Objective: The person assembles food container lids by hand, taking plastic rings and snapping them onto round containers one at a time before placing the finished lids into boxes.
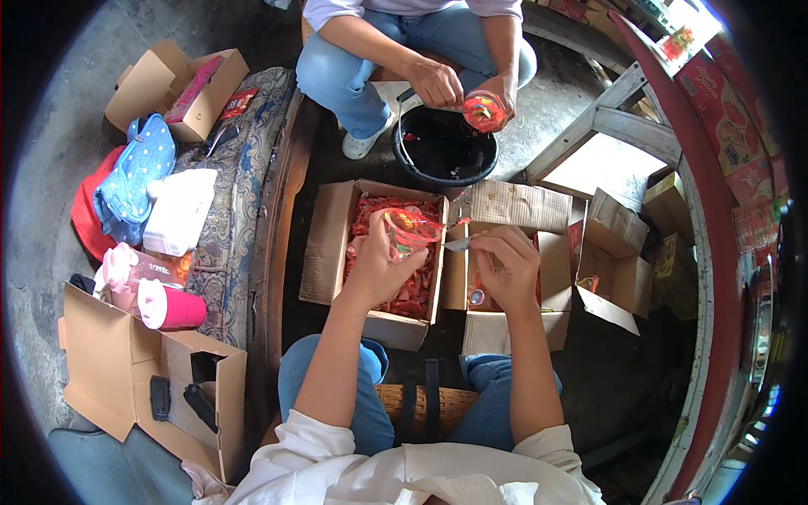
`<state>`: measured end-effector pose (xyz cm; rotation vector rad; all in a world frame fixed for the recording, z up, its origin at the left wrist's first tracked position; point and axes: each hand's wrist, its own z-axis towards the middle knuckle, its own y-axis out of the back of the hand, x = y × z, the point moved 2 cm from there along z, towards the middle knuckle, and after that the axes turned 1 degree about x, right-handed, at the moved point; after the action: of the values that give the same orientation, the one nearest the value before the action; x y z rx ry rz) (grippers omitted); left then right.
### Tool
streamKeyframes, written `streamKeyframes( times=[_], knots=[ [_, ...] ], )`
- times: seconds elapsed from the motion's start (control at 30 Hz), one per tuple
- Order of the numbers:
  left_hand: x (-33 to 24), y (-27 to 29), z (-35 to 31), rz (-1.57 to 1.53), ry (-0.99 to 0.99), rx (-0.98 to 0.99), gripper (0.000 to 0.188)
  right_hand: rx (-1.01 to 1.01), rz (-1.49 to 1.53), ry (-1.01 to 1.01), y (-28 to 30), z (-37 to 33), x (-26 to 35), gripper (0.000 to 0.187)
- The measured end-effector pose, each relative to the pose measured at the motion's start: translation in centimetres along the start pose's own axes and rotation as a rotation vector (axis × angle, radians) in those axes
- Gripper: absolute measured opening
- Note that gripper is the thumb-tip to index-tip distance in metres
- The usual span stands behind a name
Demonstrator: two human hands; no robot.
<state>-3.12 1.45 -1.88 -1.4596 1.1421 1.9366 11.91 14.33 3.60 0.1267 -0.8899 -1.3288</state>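
Note:
My left hand (376,263) is wrapped round a clear plastic cup (412,225) with red print, tilted so its rim faces right. In my right hand (508,263) is a small flat grey blade (457,245), pinched and pointing at the cup's rim. A bit of red material shows beside the blade. Below the cup stands an open carton (318,257) filled with red-printed plastic pieces (408,305). Under my right hand is a second open carton (555,271); my hand hides part of its contents.
Opposite, a person's hands (439,84) hold a similar red-printed cup (485,111) above a black bucket (446,172). Another open carton (619,278) stands at right, by a white wooden frame (640,126). On the left, a patterned cushion (223,227) bears bags and a pink tumbler (181,308).

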Motion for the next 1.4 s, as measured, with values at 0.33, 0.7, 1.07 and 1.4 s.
streamKeyframes(
  times=[0.33,0.7,1.07,1.4],
  knots=[
    [-1.2,0.0,-0.2,0.075,-0.054,0.082,0.073,0.129,-0.135,0.015,-1.0,-0.7,0.1,0.013],
    [-3.0,0.7,-0.4,0.311,-0.157,0.069,0.075,0.168,-0.148,0.059,-0.9,-0.5,0.8,0.014],
    [-2.8,0.1,-0.6,0.273,-0.120,0.103,0.071,0.109,-0.138,0.079,-1.5,-1.1,1.0,0.013],
    [-2.0,0.0,-0.6,0.077,-0.093,0.194,0.064,0.150,-0.004,0.039,-1.6,-1.1,0.8,0.015]
  ],
)
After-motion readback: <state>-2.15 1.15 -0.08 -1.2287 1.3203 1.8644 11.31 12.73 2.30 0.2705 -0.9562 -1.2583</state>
